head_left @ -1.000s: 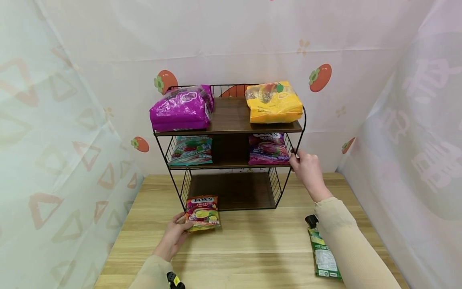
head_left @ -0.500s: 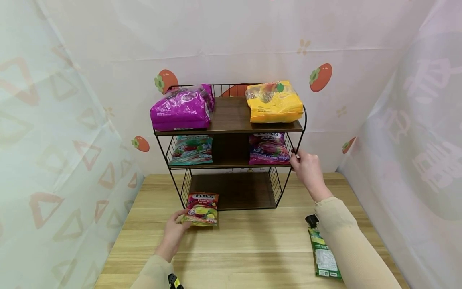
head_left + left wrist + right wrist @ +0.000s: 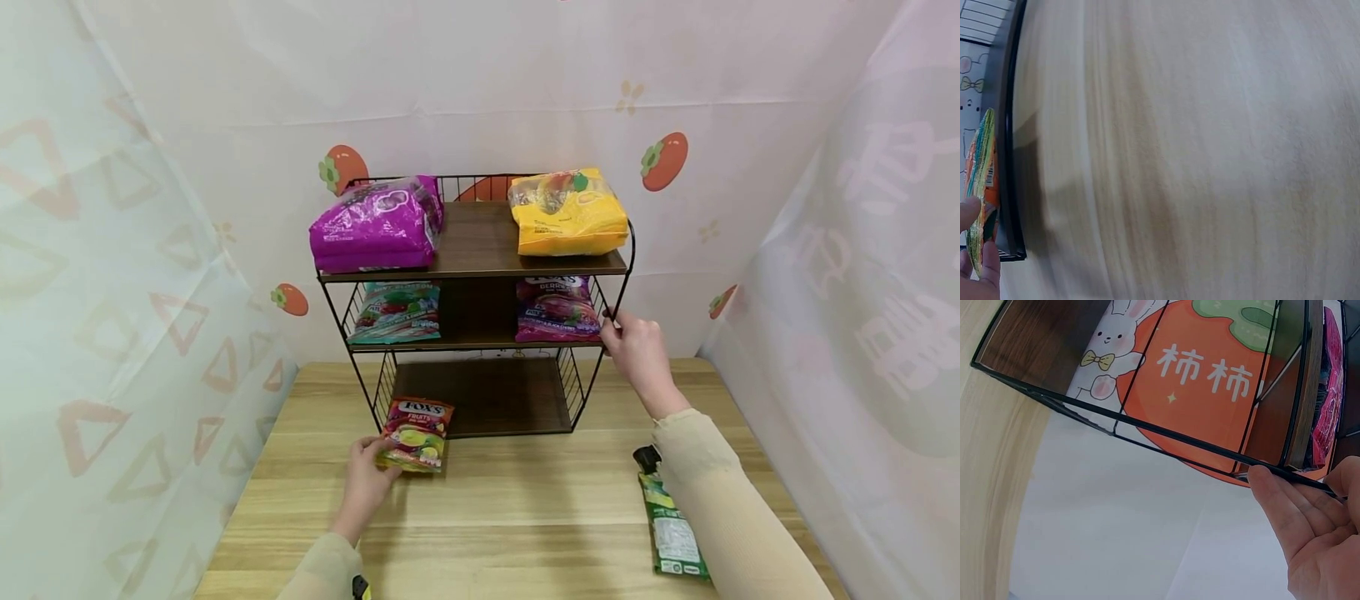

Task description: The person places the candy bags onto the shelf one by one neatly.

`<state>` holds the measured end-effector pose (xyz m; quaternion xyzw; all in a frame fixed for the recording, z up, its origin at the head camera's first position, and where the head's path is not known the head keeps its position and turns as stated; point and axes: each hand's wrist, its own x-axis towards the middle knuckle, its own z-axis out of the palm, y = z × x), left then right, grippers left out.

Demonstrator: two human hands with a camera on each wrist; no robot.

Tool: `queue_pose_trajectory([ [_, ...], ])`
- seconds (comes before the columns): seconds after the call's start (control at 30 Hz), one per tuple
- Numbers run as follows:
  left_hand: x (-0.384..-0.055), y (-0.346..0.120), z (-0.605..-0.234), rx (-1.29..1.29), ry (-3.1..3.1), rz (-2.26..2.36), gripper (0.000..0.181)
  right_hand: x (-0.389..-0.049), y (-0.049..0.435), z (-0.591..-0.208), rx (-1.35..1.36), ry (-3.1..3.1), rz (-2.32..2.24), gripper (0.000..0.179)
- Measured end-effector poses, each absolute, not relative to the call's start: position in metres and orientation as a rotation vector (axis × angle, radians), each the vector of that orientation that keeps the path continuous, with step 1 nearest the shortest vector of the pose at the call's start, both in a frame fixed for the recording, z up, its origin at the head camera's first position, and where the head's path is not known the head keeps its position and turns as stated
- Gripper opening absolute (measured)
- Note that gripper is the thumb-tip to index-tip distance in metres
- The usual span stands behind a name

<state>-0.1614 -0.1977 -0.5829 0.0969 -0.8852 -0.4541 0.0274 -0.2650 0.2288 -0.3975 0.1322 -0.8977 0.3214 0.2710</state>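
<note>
I stood before a wooden tabletop [image 3: 525,517] that carried a black wire rack [image 3: 480,267] of three dark wood shelves, set against a pale backdrop printed with persimmons. The top shelf held a purple bag [image 3: 375,223] on the left and a yellow bag [image 3: 567,212] on the right; the middle shelf held a teal packet [image 3: 395,312] on the left and a magenta packet [image 3: 557,310] on the right; the bottom shelf [image 3: 483,396] was bare. By my judgement the stocking was more than half done, with the two upper shelves filled and the lowest one not yet served. My right hand [image 3: 636,350] was curled round the rack's right front upright at the level of the middle shelf, a firm closed grip on the wire that steadied the frame. My left hand [image 3: 367,483] pinched the lower left corner of a Fox's fruit candy packet [image 3: 415,433] between thumb and fingers, a closed grip on the packet, which was tilted up off the tabletop just in front of the bottom shelf's left end. A green packet [image 3: 673,533] lay flat on the tabletop beside my right sleeve, well apart from the rack, untouched. I judged that these two packets were what was left to shelve.
</note>
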Motion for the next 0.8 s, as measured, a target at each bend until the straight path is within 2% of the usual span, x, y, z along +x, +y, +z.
queue_pose_trajectory([
  [0.17, -0.162, -0.196, -0.587, 0.270, -2.760, -1.276, 0.039, -0.265, 0.229, -0.398, 0.358, -2.412, 0.850, 0.023],
  [0.5, -0.160, -0.195, -0.594, 0.191, -2.803, -0.930, 0.043, -0.266, 0.228, -0.398, 0.358, -2.421, 0.843, 0.026],
  [0.8, -0.158, -0.193, -0.594, 0.204, -2.821, -0.844, 0.042, -0.265, 0.228, -0.399, 0.354, -2.418, 0.842, 0.026],
])
